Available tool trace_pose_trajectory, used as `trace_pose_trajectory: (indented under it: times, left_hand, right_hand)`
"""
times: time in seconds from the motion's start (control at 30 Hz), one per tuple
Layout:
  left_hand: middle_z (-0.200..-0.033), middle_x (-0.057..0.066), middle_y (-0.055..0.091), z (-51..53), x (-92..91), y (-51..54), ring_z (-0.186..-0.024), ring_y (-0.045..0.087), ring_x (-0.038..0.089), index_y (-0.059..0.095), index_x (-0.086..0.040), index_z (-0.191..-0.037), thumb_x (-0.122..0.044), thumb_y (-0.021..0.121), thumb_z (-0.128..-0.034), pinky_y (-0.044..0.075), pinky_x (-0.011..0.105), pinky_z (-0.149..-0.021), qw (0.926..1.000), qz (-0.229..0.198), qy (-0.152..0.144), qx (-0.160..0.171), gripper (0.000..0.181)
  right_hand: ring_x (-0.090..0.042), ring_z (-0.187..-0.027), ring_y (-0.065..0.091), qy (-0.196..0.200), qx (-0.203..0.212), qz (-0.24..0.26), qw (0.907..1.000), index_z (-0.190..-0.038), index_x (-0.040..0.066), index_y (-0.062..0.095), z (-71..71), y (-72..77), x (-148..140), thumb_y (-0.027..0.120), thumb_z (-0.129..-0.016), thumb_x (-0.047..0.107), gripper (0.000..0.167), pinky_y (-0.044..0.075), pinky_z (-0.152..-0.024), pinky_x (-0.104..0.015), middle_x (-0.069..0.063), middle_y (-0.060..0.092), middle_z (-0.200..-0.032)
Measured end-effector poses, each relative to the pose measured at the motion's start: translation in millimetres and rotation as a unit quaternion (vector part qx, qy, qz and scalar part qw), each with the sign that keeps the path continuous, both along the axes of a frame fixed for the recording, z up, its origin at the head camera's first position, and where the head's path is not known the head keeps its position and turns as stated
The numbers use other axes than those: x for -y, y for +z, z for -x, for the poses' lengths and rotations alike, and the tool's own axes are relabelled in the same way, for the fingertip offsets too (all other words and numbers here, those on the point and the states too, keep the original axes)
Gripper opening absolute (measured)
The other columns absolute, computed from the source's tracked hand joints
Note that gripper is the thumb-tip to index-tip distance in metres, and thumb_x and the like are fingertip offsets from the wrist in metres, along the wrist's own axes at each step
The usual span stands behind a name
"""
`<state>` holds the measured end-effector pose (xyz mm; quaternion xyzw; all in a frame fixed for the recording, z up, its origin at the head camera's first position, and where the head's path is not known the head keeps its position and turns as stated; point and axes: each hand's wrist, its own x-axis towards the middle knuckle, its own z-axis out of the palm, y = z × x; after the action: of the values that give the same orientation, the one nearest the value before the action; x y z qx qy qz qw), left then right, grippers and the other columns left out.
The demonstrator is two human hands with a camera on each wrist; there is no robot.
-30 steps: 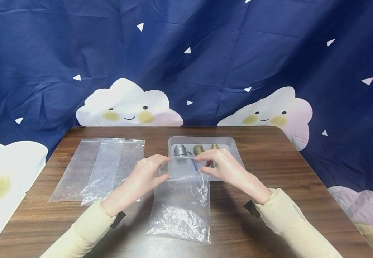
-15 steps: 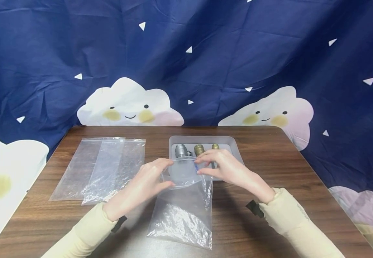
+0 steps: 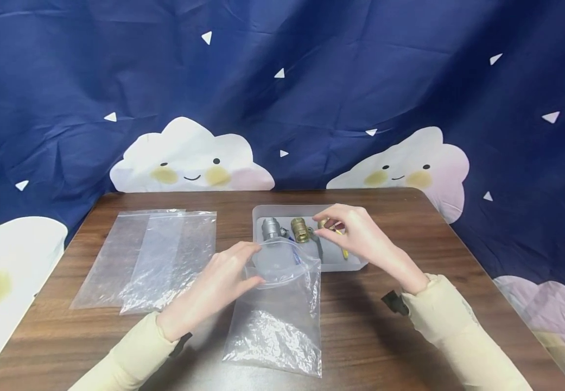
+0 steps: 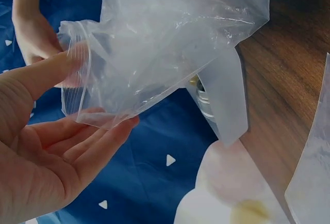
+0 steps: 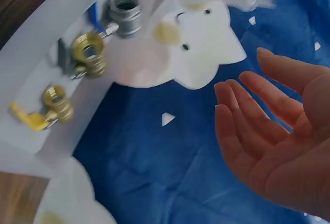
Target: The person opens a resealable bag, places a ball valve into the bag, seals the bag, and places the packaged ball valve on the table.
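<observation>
Three ball valves sit side by side in one tray (image 3: 282,210): a silver valve (image 5: 125,15) with a blue handle, a larger brass valve (image 5: 88,53) with a grey handle, and a smaller brass valve (image 5: 58,101) with a yellow handle. Three clear bags share the table (image 3: 409,217). One, the held bag (image 3: 274,326), has its lower part in the middle, before the tray, its mouth raised into a rounded gap. Two others, the left flat bag (image 3: 101,271) and the right flat bag (image 3: 189,250), overlap to the left.

Of two hands, the left hand (image 3: 216,279) grips the held bag's mouth at its left side, thumb and fingers spread apart. The right hand (image 3: 360,233) hovers over the tray by the smaller brass valve, half open with fingers softly bent, holding nothing; from the head view it partly covers that valve. The bag's mouth overlaps the tray's near side, the blue handle showing through it.

The tray is translucent, with rounded corners; the film is thin, wrinkled and glossy; the tabletop has dark wood grain. Behind hangs a creased navy curtain (image 3: 311,70) printed with clouds and white triangles.
</observation>
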<state>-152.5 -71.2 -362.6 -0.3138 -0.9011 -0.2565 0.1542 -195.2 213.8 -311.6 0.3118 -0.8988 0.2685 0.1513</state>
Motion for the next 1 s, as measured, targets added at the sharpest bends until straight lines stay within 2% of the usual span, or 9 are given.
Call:
trace_pose_trajectory:
  times: [0.23,0.53,0.77,1.0]
  left_hand:
    - [-0.117,0.013,0.069,-1.8,-0.5,-2.6,-0.094,0.072,0.026,0.064,0.002,-0.119,-0.019,0.087,-0.0726,0.061,0.037,-0.083,0.9994,0.002,-0.005,-0.035,0.056]
    - [-0.116,0.012,0.070,-3.5,-0.4,-4.3,-0.091,0.072,0.023,0.063,0.001,-0.118,-0.022,0.087,-0.0731,0.061,0.036,-0.082,0.9990,0.007,-0.001,-0.044,0.056]
    - [-0.118,0.012,0.069,-4.3,-1.3,-4.8,-0.094,0.072,0.024,0.063,0.001,-0.119,-0.024,0.086,-0.0735,0.061,0.035,-0.084,0.9988,0.007,-0.008,-0.048,0.057]
    - [-0.119,0.012,0.069,-6.1,-3.1,-5.0,-0.090,0.072,0.021,0.063,0.001,-0.121,-0.024,0.086,-0.0742,0.061,0.034,-0.082,0.9991,0.007,-0.010,-0.040,0.057]
  right_hand:
    - [-0.027,-0.082,0.075,-0.052,0.077,-0.024,0.9954,-0.106,-0.002,0.071,28.5,-17.8,-21.4,0.077,-0.082,0.007,0.026,0.062,-0.075,-0.040,-0.018,0.075,-0.103]
    - [-0.033,-0.087,0.074,-0.093,0.157,-0.053,0.9817,-0.106,-0.004,0.070,63.3,-41.7,-44.5,0.076,-0.082,0.008,0.027,0.061,-0.078,-0.041,-0.022,0.075,-0.101]
    - [-0.034,-0.097,0.071,-0.119,0.199,-0.085,0.9691,-0.108,-0.004,0.069,85.4,-54.8,-52.2,0.076,-0.081,0.011,0.032,0.058,-0.087,-0.044,-0.019,0.075,-0.102]
    - [-0.033,-0.096,0.069,-0.141,0.229,-0.106,0.9574,-0.109,-0.006,0.068,97.5,-66.0,-52.9,0.078,-0.077,0.011,0.038,0.055,-0.090,-0.044,-0.019,0.074,-0.099]
